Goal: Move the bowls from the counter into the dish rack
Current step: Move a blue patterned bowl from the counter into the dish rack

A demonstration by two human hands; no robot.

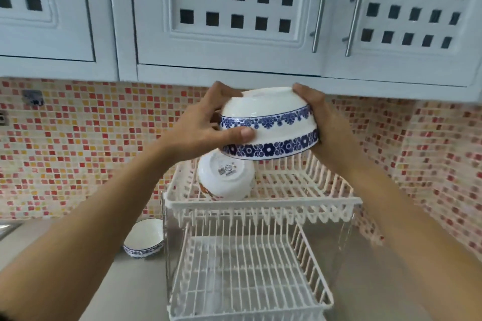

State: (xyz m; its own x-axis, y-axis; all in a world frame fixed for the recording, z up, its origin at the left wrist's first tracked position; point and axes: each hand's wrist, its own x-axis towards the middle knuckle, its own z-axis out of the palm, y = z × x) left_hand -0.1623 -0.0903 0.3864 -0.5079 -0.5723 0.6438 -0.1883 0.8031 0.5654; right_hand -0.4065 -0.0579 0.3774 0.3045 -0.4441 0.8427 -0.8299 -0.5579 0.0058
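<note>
Both of my hands hold a white bowl with two blue flower bands [271, 125] upside down in the air, above the top tier of a white two-tier wire dish rack [263, 204]. My left hand [206, 122] grips its left side, my right hand [317, 118] its right side. Below it, a plain white bowl [225, 177] rests upside down and tilted at the left of the top tier. Another blue-patterned bowl [144, 238] stands upright on the grey counter [130, 289], just left of the rack.
The rack's lower tier [242, 273] holds nothing. White wall cabinets with metal handles [320, 8] hang close above the held bowl. A red and yellow mosaic backsplash [86, 143] runs behind. A sink edge [7, 229] shows at far left.
</note>
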